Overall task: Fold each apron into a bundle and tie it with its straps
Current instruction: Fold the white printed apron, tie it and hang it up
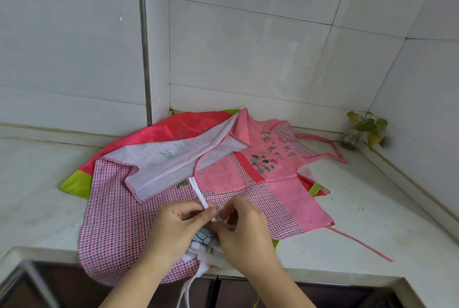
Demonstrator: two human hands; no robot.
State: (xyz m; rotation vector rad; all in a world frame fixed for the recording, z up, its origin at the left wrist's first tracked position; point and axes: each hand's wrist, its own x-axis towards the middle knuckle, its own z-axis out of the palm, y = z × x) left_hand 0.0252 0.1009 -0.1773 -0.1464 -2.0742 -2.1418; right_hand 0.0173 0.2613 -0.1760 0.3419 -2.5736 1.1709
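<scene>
Far left, front edge of the pale stone counter: a dark sink basin drops away just below the rim.

Left-centre: red-and-navy checked cotton apron spread flat, its front hem hanging over the counter's front edge. Under it a plain red apron with lime-green trim reaches to the back corner, by the grey wall pipe.

Centre, near the front edge: my left hand pinches a flat white strap between thumb and forefinger, the other fingers curled. The loose end runs up and away over the checked cloth. Below my knuckles sits the folded white apron bundle, resting on the spread aprons. I judge I am mid-knot.

Just right: my right hand, fingers curled in, pinching at the strap beside the left; the exact grip is hidden behind the fingers. A second white strap tail dangles over the front edge.

Right: pink gingham apron with green lettering, its thin pink tie trailing toward the front right edge. Small leafy sprig in the back right corner.

Risks: the bundle is small and sits on loose cloth at the edge, so pulling the knot tight could drag it off the front. Slack tension lets the folds spring open. I could also catch checked fabric in the knot.
</scene>
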